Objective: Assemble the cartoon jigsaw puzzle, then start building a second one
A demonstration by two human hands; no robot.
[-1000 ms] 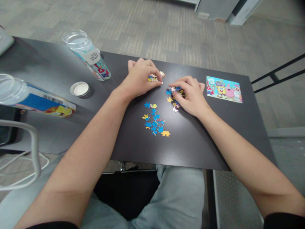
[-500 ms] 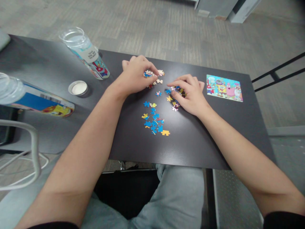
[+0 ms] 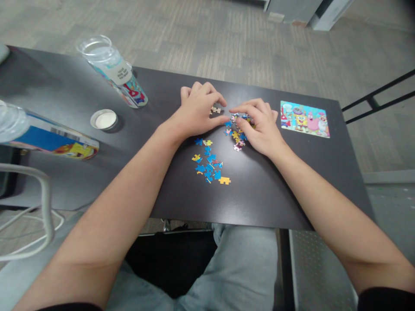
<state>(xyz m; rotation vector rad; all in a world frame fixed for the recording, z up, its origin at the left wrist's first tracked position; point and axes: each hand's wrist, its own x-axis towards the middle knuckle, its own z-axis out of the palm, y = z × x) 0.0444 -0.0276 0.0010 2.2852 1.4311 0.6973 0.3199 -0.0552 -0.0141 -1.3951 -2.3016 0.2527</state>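
Curving over the dark, smooth tabletop (image 3: 272, 194) near the centre of the frame, two bare hands faced each other with a narrow gap between them. The left hand (image 3: 202, 109) had its thumb and forefinger spread, and a few pale, knobbed cardboard jigsaw pieces (image 3: 215, 110) showed in the space between; its other fingers hid whatever lay beneath the palm. The right hand (image 3: 257, 123) arched over a mixed, many-coloured cluster of jigsaw pieces (image 3: 239, 135), thumb and forefinger parted, no piece visibly pinched between their tips; whether it pressed on those underneath could not be told. That cluster lay just right of the frame's centre, its longer side running up and down the frame, directly under and beside the right hand, which was clearly the nearer; the left thumb pointed across at its upper left edge. Below both hands, a looser, mostly blue scatter of cardboard pieces (image 3: 209, 168) trailed downward and slightly rightward, apart from either hand and ending at a flat yellow piece (image 3: 225, 181). Farther right, a rectangular, glossy card with cartoon figures (image 3: 304, 119) lay flat, well apart from the blue scatter and nearer the right hand.
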